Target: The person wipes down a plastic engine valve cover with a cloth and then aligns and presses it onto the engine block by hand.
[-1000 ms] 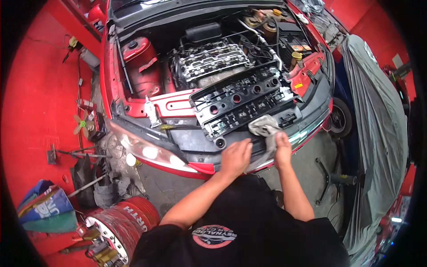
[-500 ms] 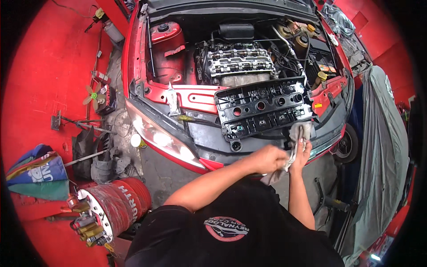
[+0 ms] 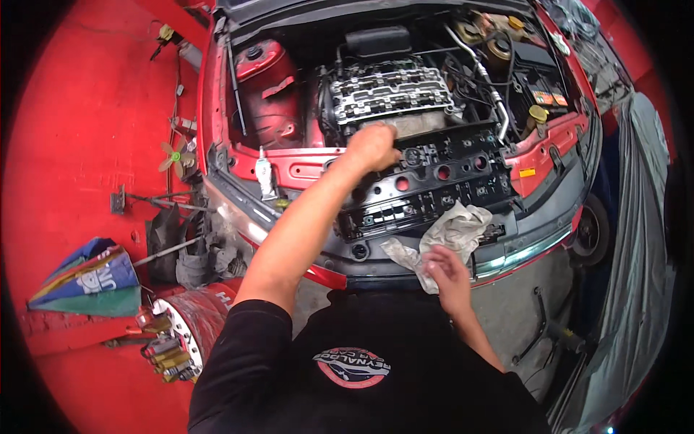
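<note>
My left hand (image 3: 374,147) is over the far left edge of a black valve cover (image 3: 426,176), its fingers curled closed. Whatever they may hold is hidden. The cover lies tilted across the front of a red car's engine bay, with round holes along it. Beside its near edge, my right hand (image 3: 450,273) has its fingers bent at a crumpled pale rag (image 3: 458,230), which seems loosely gripped. The rag spreads over the front trim, with one end hanging toward me. Past the cover sits the opened engine (image 3: 390,94), its camshafts bare.
A white tube (image 3: 264,176) rests on the red front panel at left. The battery (image 3: 547,87) and a yellow-capped reservoir (image 3: 536,114) are at right. On the floor at left stands a red drum (image 3: 206,318) with cans. A grey sheet (image 3: 640,239) hangs at right.
My left hand has moved away from the rag, forward and left to the far side of the valve cover. The rag has spread out more beneath my right hand. The view has shifted slightly.
</note>
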